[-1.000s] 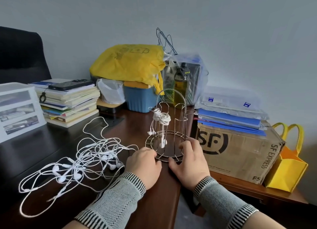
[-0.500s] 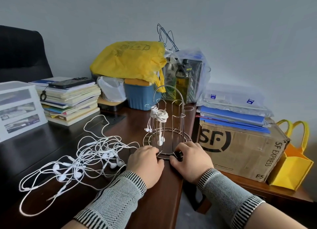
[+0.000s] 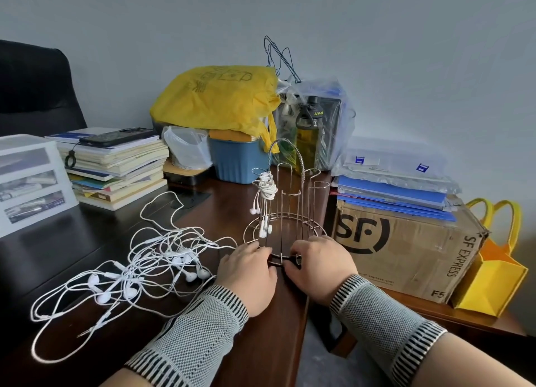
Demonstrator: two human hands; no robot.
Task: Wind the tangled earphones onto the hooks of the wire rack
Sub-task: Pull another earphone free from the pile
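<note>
Desk [image 3: 246, 343]: dark wood.
Wire rack [image 3: 285, 212]: upright near the edge – one wound set hung on it.
Tangled earphones [image 3: 130, 270]: left of it.
Left hand [image 3: 249, 273], right hand [image 3: 319, 267]: knuckles up, fingers curled on the base ring (near side).

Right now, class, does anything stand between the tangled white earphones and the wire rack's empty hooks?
Nothing visible does. The tangled white earphones lie on the dark wooden desk left of the silver wire rack, bare desk between; only the left hand, at the rack's base, sits near that path.
</note>
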